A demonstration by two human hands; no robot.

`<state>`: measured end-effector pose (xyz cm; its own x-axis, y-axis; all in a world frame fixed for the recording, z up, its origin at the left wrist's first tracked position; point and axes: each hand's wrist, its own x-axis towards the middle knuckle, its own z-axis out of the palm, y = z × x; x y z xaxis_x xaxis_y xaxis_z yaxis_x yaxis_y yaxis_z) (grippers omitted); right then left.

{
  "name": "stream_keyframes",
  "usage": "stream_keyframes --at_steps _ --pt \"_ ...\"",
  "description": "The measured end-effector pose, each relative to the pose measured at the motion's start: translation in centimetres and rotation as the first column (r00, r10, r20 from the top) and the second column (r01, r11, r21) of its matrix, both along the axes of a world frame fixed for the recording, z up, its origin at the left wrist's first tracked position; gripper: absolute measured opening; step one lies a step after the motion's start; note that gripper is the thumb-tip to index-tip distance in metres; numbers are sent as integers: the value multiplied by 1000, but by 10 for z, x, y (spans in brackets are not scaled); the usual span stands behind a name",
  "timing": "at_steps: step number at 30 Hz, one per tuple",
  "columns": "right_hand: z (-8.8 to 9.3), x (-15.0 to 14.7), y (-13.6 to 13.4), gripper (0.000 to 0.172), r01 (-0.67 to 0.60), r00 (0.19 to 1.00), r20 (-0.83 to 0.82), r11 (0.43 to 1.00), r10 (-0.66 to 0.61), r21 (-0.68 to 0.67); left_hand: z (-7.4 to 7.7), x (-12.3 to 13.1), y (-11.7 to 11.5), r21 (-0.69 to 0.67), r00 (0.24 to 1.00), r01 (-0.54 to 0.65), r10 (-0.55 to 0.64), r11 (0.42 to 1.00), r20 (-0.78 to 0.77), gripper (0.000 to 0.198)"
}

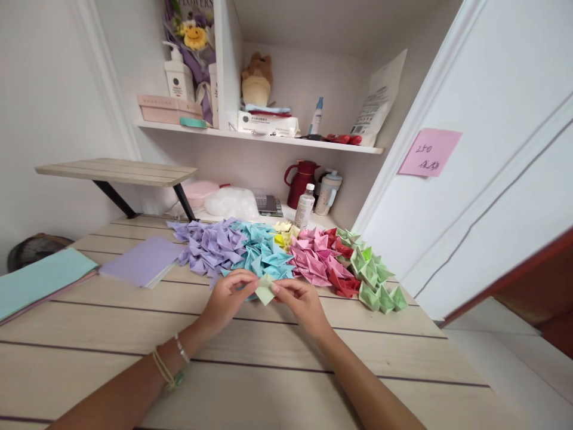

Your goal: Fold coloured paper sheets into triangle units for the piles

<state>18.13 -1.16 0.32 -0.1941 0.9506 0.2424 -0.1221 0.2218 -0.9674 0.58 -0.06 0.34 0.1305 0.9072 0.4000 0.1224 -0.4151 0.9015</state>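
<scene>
The origami (264,254) lies on the table (268,364), behind the held paper (265,292).

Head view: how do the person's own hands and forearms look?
The bare left hand and bare right hand show no gloves or sleeves. The left wrist wears a slim whitish bracelet and a pale yellow cord bracelet with a green charm; the right wrist shows none.
</scene>
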Motion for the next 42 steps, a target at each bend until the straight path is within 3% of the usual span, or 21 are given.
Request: stream_keyframes --at_steps 6,9,13,16,18,21,27,29,33,37,42 --pt "-8 0 4 33 51 999 -6 999 -51 -16 -3 2 -2 -141 993 36 -20 989 115 15" --pt "-9 -1 3 29 75 997 21 997 -76 29 -6 2 -3 -132 991 26 -9 991 134 18" --pt "-8 2 3 31 107 964 221 977 -147 183 -3 1 -4 -83 997 58 -52 995 65 19" --pt "-6 7 2 28 93 899 365 920 -242 381 1 1 -5 -86 997 76 -75 993 25 28" --pt "-5 9 2 20 56 857 423 868 -295 493 3 0 -6 -48 999 25 -27 999 -36 25" --pt "-4 10 0 23 38 847 419 823 -328 567 4 0 -6 -31 992 -35 31 999 -119 16" --pt "-4 7 -3 30 13 840 430 805 -331 593 1 4 -10 -199 988 152 -151 968 16 22" --pt "-4 6 -4 30 14 824 457 819 -335 574 -2 4 -9 -166 988 153 -155 974 -3 22" --pt "-4 6 -4 32 54 783 510 856 -356 514 -5 3 -8 13 977 78 -74 997 -201 23" --pt "-5 7 -5 40 38 736 565 856 -373 515 -5 3 -10 199 939 64 9 978 -345 23" --pt "-5 8 -7 49 -61 675 627 816 -390 574 -1 3 -13 184 923 49 26 982 -383 16"
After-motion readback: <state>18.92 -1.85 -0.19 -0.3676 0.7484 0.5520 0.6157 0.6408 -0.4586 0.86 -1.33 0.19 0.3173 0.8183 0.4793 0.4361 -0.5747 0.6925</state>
